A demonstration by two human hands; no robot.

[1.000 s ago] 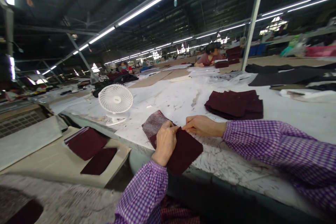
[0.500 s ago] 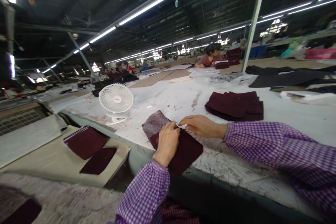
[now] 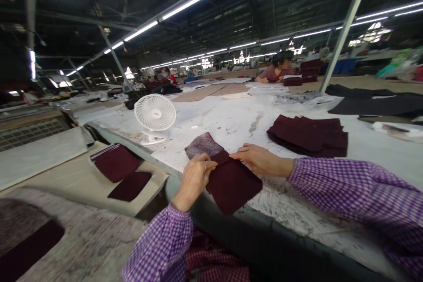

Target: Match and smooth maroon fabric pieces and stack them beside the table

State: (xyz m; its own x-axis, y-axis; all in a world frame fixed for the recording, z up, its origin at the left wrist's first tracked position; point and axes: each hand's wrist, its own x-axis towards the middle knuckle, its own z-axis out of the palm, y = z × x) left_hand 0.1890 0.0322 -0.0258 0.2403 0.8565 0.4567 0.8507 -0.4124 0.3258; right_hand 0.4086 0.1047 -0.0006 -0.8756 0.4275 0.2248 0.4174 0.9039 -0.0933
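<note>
A maroon fabric piece [image 3: 233, 185] lies at the table's near edge, with its front corner hanging over. A folded strip crosses it, and beyond that strip is a speckled greyish part [image 3: 204, 144]. My left hand [image 3: 194, 178] pinches the left end of the strip between thumb and fingers. At the strip's right end, the fingertips of my right hand [image 3: 261, 159] are pressed together on the cloth. A stack of maroon fabric pieces [image 3: 307, 136] rests on the table beyond my right hand.
A white fan [image 3: 155, 114] stands on the white-covered table [image 3: 224, 112] at left. More maroon pieces [image 3: 117, 163] lie on a lower beige board [image 3: 82, 185]. Dark cloth [image 3: 376, 101] is at right. A co-worker [image 3: 277, 70] leans over the table's far part.
My left hand has moved left from the middle of the cloth to the strip's left end. My right fingertips have come down onto its right end. The view has shifted slightly.
</note>
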